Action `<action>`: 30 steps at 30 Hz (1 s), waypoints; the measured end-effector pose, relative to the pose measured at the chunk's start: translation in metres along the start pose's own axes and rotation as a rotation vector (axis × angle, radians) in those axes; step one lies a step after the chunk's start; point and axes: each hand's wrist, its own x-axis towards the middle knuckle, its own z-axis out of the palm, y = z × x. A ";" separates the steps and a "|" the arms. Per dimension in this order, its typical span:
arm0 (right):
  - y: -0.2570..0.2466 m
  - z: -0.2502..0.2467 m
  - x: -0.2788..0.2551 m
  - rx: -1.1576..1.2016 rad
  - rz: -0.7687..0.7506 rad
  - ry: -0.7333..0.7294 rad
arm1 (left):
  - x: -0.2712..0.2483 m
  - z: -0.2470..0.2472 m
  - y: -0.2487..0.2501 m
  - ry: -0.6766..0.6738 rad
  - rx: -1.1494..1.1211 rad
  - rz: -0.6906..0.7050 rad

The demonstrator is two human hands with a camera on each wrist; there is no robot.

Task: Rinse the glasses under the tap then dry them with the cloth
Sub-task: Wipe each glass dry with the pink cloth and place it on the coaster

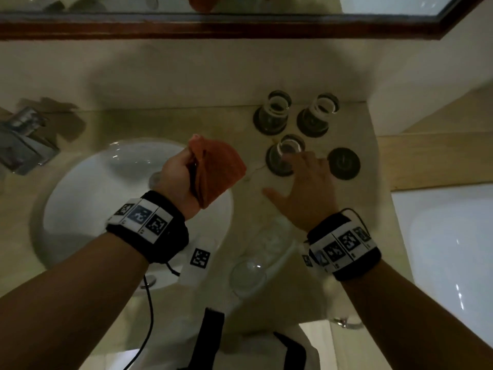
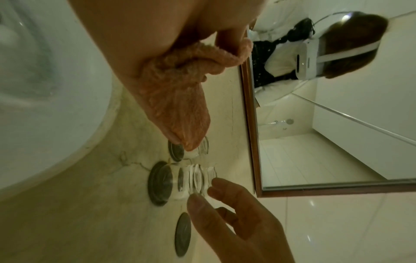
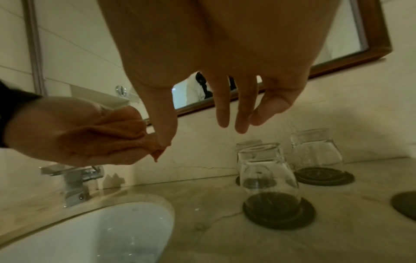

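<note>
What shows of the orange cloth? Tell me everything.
The cloth is orange, with a nubby towelling look. It is bunched and folded, not spread. The left hand grips it in a curled fist; the loose part hangs free from the hand, in the air by the basin's right rim. Nothing else touches it: the right hand and the glasses are apart from it. Wet or dry cannot be told.

Nubby orange terry cloth [image 1: 217,170], soft and matt; clear glossy glasses [image 3: 269,175] on dark matt ribbed coasters [image 3: 279,210]; polished veined stone counter [image 3: 225,240]; shiny chrome tap [image 3: 76,179]; glazed white basin [image 1: 80,188]
</note>
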 end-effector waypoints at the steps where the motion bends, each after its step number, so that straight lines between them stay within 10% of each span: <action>1: -0.004 0.002 -0.015 0.030 -0.002 -0.015 | -0.004 -0.003 -0.003 -0.011 0.019 -0.006; 19: -0.068 0.087 -0.143 -0.059 0.275 -0.283 | -0.045 -0.099 -0.046 -0.157 0.160 -0.142; 26: -0.101 0.043 -0.132 0.840 0.464 0.149 | -0.063 -0.113 -0.007 -0.164 0.068 -0.055; 30: -0.142 0.020 -0.107 1.175 0.326 0.233 | -0.074 -0.111 0.020 -0.236 0.044 0.007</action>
